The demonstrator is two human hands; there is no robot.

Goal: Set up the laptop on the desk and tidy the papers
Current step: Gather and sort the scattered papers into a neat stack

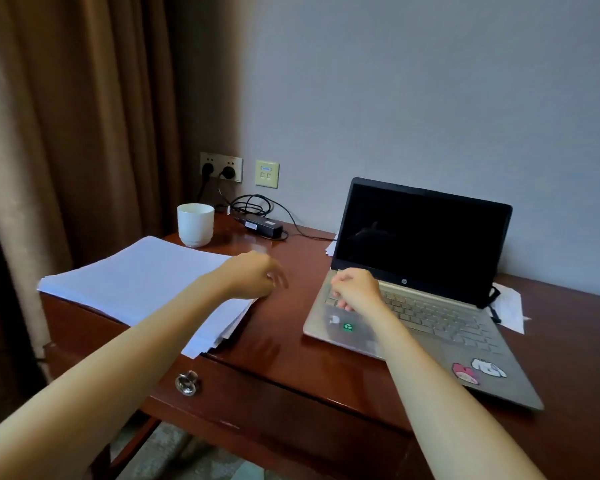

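laptop [420, 282] sits open on the right half of the wooden desk [291, 327], screen dark, lid upright, base angled toward the near edge; stickers on the palm rest. loose sheets [508, 306] stick out from under its far right side, and a corner of paper shows behind its left hinge. paper stack [136, 282] lies on the left half, thick, its near right corner fanned and overhanging the desk edge. left hand [253, 277] hovers at the stack's right edge, fingers blurred, seemingly loosely curled with nothing in them. right hand [355, 289] is over the keyboard's upper left, fingers bent down onto the keys and not clamped on anything; the tips are mostly hidden, so whether they press cannot be told. white cup [195, 224] stands just behind the stack; power adapter [262, 226] with coiled cable lies beside it, lead running to the laptop's left side, wall sockets [221, 167] above. judgement: the laptop is rigid and moderately heavy, and the hinge and screen are the weak points, so it is best lifted by both sides of the base, never by the lid, minding the tethered cable. the stack is likely heavy as a block but floppy and slippery sheet to sheet; it should be squared with flat palms on opposite edges and carried from underneath. the trapped sheets would tear if pulled, so the base should be raised first.
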